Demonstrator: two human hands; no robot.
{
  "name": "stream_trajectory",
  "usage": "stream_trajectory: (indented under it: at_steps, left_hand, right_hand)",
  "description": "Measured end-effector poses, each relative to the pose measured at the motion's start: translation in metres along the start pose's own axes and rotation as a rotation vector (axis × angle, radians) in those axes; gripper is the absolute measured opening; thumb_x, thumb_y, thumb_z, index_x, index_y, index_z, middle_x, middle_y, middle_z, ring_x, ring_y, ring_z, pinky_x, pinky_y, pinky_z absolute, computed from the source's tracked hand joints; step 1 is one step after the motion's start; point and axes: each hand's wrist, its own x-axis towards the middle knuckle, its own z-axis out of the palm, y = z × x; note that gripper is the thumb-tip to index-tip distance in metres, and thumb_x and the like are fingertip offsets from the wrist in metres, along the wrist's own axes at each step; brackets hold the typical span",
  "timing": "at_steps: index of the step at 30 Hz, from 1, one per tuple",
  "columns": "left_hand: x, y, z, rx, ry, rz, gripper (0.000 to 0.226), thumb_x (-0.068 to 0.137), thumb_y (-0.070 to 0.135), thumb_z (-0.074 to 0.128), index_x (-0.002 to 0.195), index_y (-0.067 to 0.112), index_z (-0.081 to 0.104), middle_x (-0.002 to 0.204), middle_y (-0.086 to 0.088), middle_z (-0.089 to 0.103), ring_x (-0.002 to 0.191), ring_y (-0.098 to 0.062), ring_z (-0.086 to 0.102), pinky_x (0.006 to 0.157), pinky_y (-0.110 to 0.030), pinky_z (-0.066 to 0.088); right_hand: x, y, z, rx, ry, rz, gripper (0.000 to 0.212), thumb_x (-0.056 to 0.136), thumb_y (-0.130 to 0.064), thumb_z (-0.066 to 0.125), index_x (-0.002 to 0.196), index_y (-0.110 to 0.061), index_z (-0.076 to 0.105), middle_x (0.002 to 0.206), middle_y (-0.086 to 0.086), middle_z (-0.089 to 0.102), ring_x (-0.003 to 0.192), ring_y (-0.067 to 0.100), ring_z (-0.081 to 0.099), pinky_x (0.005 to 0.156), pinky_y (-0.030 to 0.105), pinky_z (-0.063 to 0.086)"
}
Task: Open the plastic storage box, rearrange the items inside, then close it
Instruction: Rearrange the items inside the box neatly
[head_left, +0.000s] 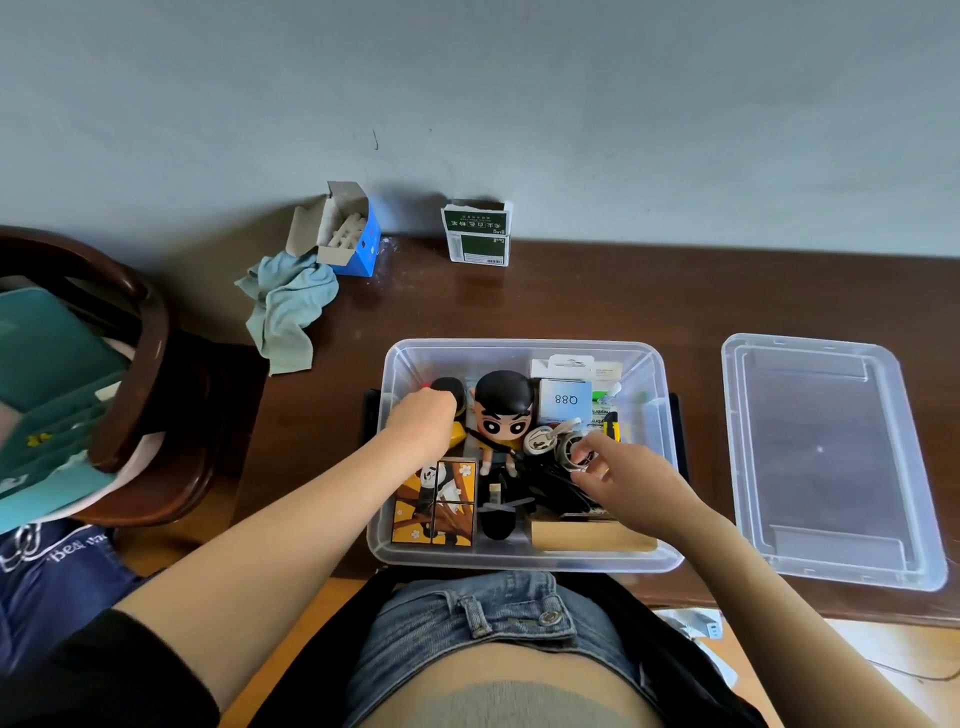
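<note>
1. We have the clear plastic storage box (524, 353) open at the near edge of the brown table (675, 291), its lid (831, 457) lying flat at the box's three o'clock, apart from it.
2. Our left hand (423, 421) sits inside the box at its ten o'clock corner, fingers curled down over a black rounded object (450, 389) with a yellow piece (457, 434) just below — we cannot tell exactly how the fingers close on it.
3. Our right hand (618, 473) reaches in from four o'clock; thumb and forefinger pinch a round silver metal piece (571, 449), the other fingers loosely bent.
4. A second silver round piece (540, 440) lies touching it at nine o'clock.
5. Between the hands lies a black-haired cartoon figurine (503, 415). At the box's seven o'clock is a panda-printed block (435, 501); at five o'clock, a wooden block (592, 535); at one o'clock, a white carton marked Q88 (565, 400).
6. Beyond the box — at eleven o'clock — a blue chalk box (353, 234) and a light blue cloth (285, 301); at twelve, a green-and-white carton (478, 234).
</note>
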Motion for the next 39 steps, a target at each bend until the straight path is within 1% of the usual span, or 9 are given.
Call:
stream_trajectory:
  at_steps: [4,9,15,18,21,26,34,36,39]
  left_hand:
    - [-0.014,-0.021,-0.014,-0.187,0.134,0.049,0.044,0.089,-0.005,0.05,0.129,0.012,0.053,0.118,-0.01,0.061,0.102,-0.024,0.061,0.08,-0.029,0.049]
    - [-0.038,-0.043,-0.008,-0.363,0.656,0.097,0.023,0.084,0.001,0.064,0.105,0.011,0.066,0.107,-0.009,0.06,0.093,-0.025,0.06,0.073,-0.03,0.049]
    - [-0.043,-0.05,0.026,-0.541,0.554,-0.243,0.059,0.086,0.023,0.068,0.137,0.011,0.042,0.129,-0.013,0.05,0.117,-0.027,0.05,0.09,-0.035,0.046]
    - [-0.041,-0.052,0.028,-0.545,0.574,-0.221,0.046,0.088,0.025,0.066,0.13,0.011,0.054,0.126,-0.012,0.056,0.112,-0.027,0.056,0.085,-0.031,0.046]
    - [-0.039,-0.051,0.022,-0.554,0.583,-0.223,0.042,0.089,0.025,0.065,0.127,0.01,0.058,0.124,-0.012,0.058,0.108,-0.027,0.059,0.081,-0.032,0.046]
    - [-0.032,-0.045,0.015,-0.521,0.61,-0.21,0.041,0.09,0.026,0.063,0.128,0.011,0.058,0.122,-0.012,0.06,0.106,-0.028,0.061,0.08,-0.035,0.046]
    - [-0.025,-0.04,0.004,-0.487,0.515,-0.201,0.056,0.091,0.023,0.06,0.141,0.008,0.041,0.135,-0.016,0.047,0.12,-0.03,0.05,0.093,-0.037,0.044]
    - [-0.032,-0.035,0.001,-0.462,0.669,-0.129,0.05,0.088,0.016,0.064,0.134,0.007,0.049,0.127,-0.015,0.05,0.117,-0.03,0.049,0.093,-0.038,0.044]
    - [-0.043,-0.017,-0.003,-0.496,0.811,0.182,0.025,0.085,0.006,0.064,0.109,0.011,0.064,0.105,-0.006,0.061,0.094,-0.017,0.056,0.079,-0.025,0.047]
  right_hand:
    - [-0.004,0.006,-0.005,0.022,0.086,0.025,0.015,0.093,-0.031,0.053,0.105,-0.027,0.06,0.093,-0.014,0.066,0.08,0.009,0.06,0.067,0.024,0.046]
    - [-0.01,0.014,-0.01,0.112,0.28,0.064,0.013,0.09,-0.018,0.059,0.098,-0.022,0.068,0.078,-0.016,0.064,0.068,0.006,0.062,0.066,0.025,0.051]
    - [-0.019,0.019,-0.01,-0.018,0.789,0.11,0.024,0.082,-0.016,0.068,0.106,-0.014,0.063,0.11,0.004,0.061,0.094,0.024,0.053,0.064,0.031,0.045]
    - [-0.02,0.027,-0.007,0.088,0.696,0.181,0.039,0.086,-0.022,0.064,0.123,-0.016,0.052,0.118,0.005,0.06,0.097,0.025,0.055,0.07,0.031,0.044]
    - [-0.015,0.027,-0.004,0.151,0.668,0.162,0.036,0.092,-0.02,0.056,0.127,-0.018,0.051,0.088,0.0,0.069,0.06,0.011,0.052,0.048,0.021,0.031]
    - [-0.006,0.029,-0.009,0.024,0.696,0.201,0.026,0.092,-0.014,0.047,0.116,-0.014,0.055,0.058,-0.003,0.051,0.05,0.015,0.044,0.043,0.023,0.025]
    - [-0.01,0.02,-0.023,0.007,0.817,0.127,0.035,0.087,-0.014,0.063,0.121,-0.012,0.059,0.114,0.007,0.061,0.099,0.027,0.056,0.074,0.031,0.044]
    - [-0.017,0.014,-0.019,-0.012,0.857,-0.05,0.019,0.084,-0.013,0.067,0.102,-0.01,0.067,0.101,0.005,0.066,0.085,0.024,0.061,0.065,0.026,0.043]
    - [-0.016,0.003,-0.012,-0.117,0.406,0.005,0.02,0.088,-0.036,0.061,0.092,-0.019,0.071,0.09,-0.006,0.071,0.075,0.013,0.065,0.059,0.023,0.044]
